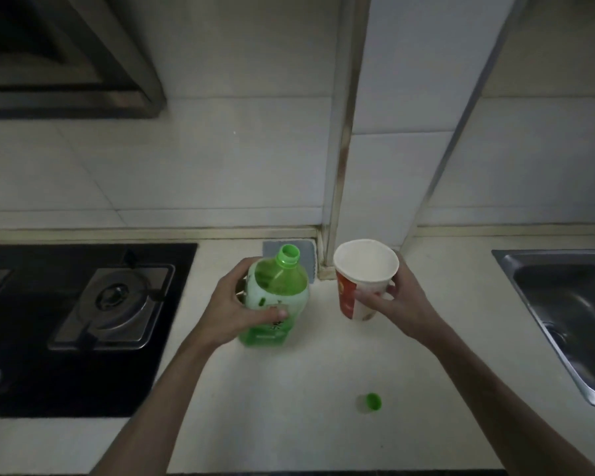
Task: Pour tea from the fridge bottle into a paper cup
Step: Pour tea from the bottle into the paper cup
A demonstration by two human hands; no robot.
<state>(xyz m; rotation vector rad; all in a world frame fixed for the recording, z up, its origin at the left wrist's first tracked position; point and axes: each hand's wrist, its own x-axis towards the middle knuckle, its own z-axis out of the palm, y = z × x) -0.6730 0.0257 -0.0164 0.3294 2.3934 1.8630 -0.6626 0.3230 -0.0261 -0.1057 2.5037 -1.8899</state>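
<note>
Countertop: pale, smooth, matte; spans the view from cooktop to sink, meeting a raised lip at the wall.
Wall: large white glossy tiles with thin grout lines; a boxed vertical column with metal edge trim drops to the counter just behind the cup.
Range hood: dark, angled, with a brushed metal rim, upper left.
Gas cooktop: black glass panel set into the counter, left; square metal trivet around a round burner.
Sink: stainless steel, rectangular, rounded corners, far right.
Tea bottle: translucent green plastic, upright on the counter near the wall, long axis near vertical, open mouth up and leaning slightly toward the wall; green-and-white label on the lower body; level of tea inside unclear.
Left hand: wrapped around the bottle's left side, thumb across the label in front, fingers behind, closed firmly on the body.
Paper cup: white inside, red and white outside, tapered; held right of the bottle, tilted so the open mouth faces up and toward the camera; whether its base touches the counter cannot be told.
Right hand: clasping the cup from its right, thumb in front, fingers behind.
Grey pad: flat, rectangular, against the wall behind the bottle.
Bottle cap: small, round, green, lying on the counter near the front edge, well apart from the bottle.
</note>
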